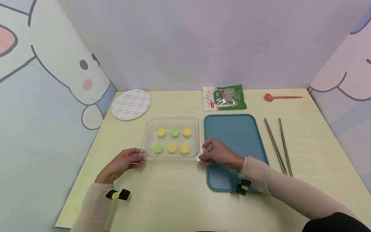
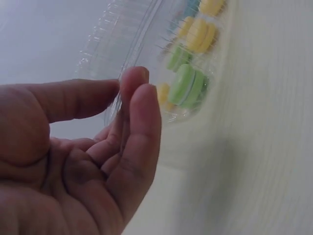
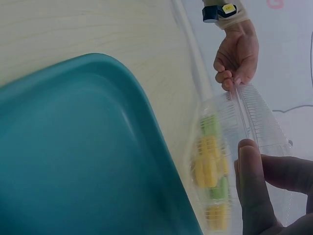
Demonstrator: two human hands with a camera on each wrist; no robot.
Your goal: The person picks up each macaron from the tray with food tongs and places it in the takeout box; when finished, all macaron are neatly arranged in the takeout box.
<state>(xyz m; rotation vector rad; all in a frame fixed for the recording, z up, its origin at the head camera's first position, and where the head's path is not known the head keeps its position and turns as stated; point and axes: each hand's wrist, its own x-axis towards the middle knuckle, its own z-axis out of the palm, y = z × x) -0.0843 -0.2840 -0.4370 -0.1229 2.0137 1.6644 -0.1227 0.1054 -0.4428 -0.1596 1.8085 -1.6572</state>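
Note:
A clear plastic clamshell box (image 1: 174, 121) is near the middle of the table, its lid over several macarons. Some are yellow (image 1: 172, 148), others green (image 1: 157, 148). My left hand (image 1: 127, 161) pinches the box's rim at the front left corner between thumb and fingers, as the left wrist view also shows. At the front right corner, my right hand (image 1: 218, 153) pinches the same rim, with the forearm over the blue tray (image 1: 234, 129). Whether the base of the box touches the table, I cannot tell.
Behind the box stand a checked round plate (image 1: 131, 104) at left and a green-and-white food packet (image 1: 224, 97). An orange spoon (image 1: 285, 97) lies at the back right. Metal tongs (image 1: 278, 146) or similar long strips lie right of the tray. Walls border the table.

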